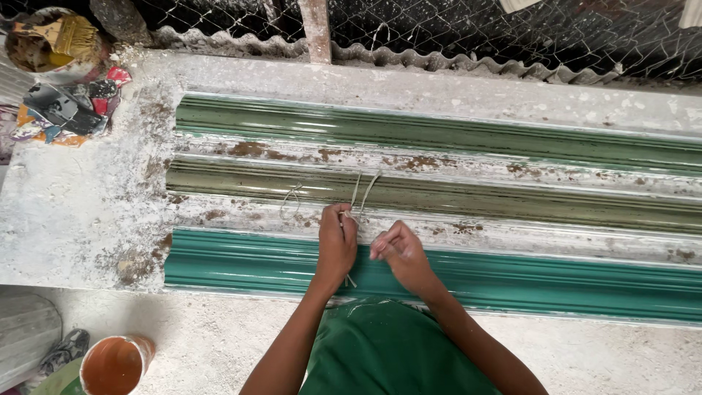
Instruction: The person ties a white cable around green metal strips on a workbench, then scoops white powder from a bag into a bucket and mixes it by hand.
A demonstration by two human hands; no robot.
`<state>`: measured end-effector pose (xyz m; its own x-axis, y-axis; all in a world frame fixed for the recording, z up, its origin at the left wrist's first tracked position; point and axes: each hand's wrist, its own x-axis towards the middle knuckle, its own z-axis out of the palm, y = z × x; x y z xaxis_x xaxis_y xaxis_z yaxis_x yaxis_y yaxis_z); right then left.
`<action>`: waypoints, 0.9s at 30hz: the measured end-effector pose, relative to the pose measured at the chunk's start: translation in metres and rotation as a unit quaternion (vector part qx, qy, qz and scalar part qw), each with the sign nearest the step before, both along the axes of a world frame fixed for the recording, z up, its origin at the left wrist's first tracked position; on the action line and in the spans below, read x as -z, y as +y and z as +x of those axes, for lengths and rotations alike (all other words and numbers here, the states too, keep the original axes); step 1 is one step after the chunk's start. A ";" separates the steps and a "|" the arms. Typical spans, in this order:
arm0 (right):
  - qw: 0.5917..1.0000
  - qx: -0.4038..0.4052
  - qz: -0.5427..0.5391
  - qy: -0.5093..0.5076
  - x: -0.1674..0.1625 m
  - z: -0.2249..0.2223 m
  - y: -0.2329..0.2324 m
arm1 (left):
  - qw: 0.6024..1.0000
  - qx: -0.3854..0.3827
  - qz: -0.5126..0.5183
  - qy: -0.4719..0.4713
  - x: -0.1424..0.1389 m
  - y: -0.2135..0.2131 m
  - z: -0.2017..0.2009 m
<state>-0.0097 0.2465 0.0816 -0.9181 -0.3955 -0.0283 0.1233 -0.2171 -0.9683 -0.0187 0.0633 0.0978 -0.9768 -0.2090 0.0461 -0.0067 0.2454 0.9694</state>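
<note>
Together, at the centre of the frame, our left hand [337,245] and right hand [398,251] pinch thin pale fibre strands [360,194] that trail over the long olive moulded channel [453,194] lying on the rough white worktop [73,212].

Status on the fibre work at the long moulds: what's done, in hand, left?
Done: a loose loop of pale fibre strand already lies on the olive-green long channel mould. In hand: left hand and right hand pinch more pale fibre strands at that mould's near edge. Left: dark green rear mould and teal front mould show no fibre.
</note>
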 end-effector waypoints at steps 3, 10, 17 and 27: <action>0.990 0.126 -0.002 -0.065 0.004 -0.018 0.014 | 0.965 0.095 0.215 -0.119 -0.016 -0.012 0.001; 0.965 0.054 -0.181 -0.180 0.008 -0.020 0.015 | 0.892 0.370 0.247 -0.084 -0.076 -0.032 0.015; 0.972 0.104 -0.157 -0.137 0.000 -0.024 0.003 | 0.921 0.319 0.178 -0.132 -0.063 -0.018 0.016; 0.997 0.001 0.045 -0.069 -0.001 0.003 -0.026 | 0.987 -0.059 0.130 -0.075 0.026 -0.024 -0.021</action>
<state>-0.0064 0.2202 0.0830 -0.9039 -0.3839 -0.1889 0.2555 -0.1301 -0.9580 -0.0396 0.0397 0.0717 -0.9367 -0.3072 -0.1681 -0.1694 -0.0227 0.9853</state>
